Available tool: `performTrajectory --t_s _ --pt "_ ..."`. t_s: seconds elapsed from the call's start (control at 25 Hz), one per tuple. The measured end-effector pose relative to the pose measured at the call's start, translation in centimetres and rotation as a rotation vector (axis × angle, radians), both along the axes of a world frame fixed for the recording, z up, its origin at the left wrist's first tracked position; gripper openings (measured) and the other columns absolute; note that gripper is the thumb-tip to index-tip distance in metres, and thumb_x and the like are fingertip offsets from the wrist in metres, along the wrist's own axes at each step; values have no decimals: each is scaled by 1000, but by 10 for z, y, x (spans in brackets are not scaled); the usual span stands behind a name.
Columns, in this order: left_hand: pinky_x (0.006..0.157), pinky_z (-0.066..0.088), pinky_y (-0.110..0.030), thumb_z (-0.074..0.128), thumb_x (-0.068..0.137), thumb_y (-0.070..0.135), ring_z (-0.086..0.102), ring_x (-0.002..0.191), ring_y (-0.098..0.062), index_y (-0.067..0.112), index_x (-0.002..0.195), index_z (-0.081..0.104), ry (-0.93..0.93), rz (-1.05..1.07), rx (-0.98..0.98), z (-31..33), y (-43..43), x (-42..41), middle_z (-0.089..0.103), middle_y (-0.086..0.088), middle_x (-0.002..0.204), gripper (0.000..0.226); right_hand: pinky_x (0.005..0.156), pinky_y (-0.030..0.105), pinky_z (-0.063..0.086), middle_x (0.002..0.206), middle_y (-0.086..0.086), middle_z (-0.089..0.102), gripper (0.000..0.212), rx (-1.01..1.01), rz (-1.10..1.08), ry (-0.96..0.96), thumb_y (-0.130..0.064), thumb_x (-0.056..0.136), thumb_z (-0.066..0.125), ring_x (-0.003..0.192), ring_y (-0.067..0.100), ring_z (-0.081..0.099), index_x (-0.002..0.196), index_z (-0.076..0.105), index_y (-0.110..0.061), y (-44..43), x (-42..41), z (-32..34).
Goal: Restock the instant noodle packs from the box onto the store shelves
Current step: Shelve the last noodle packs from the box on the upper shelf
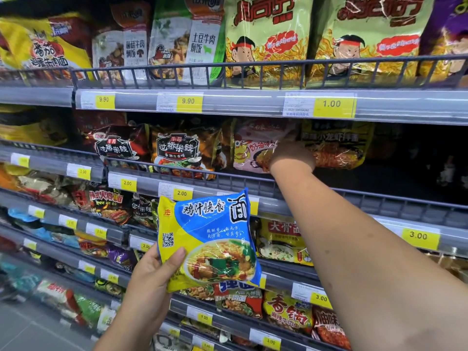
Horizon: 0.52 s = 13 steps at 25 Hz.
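The store shelves [253,105] fill the view, and the dark part up and right of the blue and yellow noodle pack [210,239] is too dim to see into. The right arm [342,236] stretches up past that pack into a shelf above it. The left hand [149,282] holds the pack by its lower left corner, thumb on the front. Above the pack, the right hand [291,154] sits between a pink pack [250,153] and a yellow pack [336,148]. Its fingers are hidden, so I cannot tell if it grips anything.
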<state>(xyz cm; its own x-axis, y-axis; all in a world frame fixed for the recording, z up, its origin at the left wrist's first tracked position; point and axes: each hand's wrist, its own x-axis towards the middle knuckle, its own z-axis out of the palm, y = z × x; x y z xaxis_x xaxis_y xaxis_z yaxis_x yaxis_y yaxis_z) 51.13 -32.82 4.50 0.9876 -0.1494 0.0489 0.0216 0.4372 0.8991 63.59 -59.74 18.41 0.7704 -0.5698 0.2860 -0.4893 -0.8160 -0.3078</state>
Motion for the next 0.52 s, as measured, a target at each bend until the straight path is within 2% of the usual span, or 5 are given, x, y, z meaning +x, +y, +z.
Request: performTrajectory --t_s 0.08,0.2,0.28,0.36,0.52 --pt "71 61 -40 63 73 14 73 88 -26 12 120 60 -9 -7 1 2 -1 -2 72 -16 111 47 80 39 44 144 13 43 78 -6 18 18 -23 86 59 127 34 47 151 17 -11 4 -4 3" --pt "72 61 -39 70 60 21 73 89 -26 12 118 61 -34 -14 9 5 -4 -6 73 -14 109 59 95 48 43 143 13 40 69 -87 35 23 -29 85 58 130 36 38 145 28 -14 5 -22 5" --pt "69 61 -37 71 57 24 73 87 -25 13 116 62 -50 -26 11 7 -9 -8 73 -14 107 60 95 48 42 135 13 47 56 -211 65 -19 -35 88 55 125 35 43 138 42 -14 5 -44 0" --pt "67 62 -36 71 62 22 74 85 -25 13 114 62 -51 -26 -1 9 -14 -8 74 -13 105 53 95 48 41 128 12 54 46 -291 131 -85 -42 91 48 118 35 48 129 51 -15 9 -69 -8" --pt "58 61 -34 60 75 17 74 74 -20 16 110 62 -68 -72 -16 14 -46 -12 76 -7 96 35 97 49 36 129 11 50 41 -356 183 -232 -43 94 48 119 34 44 127 49 -19 -9 -125 -26"
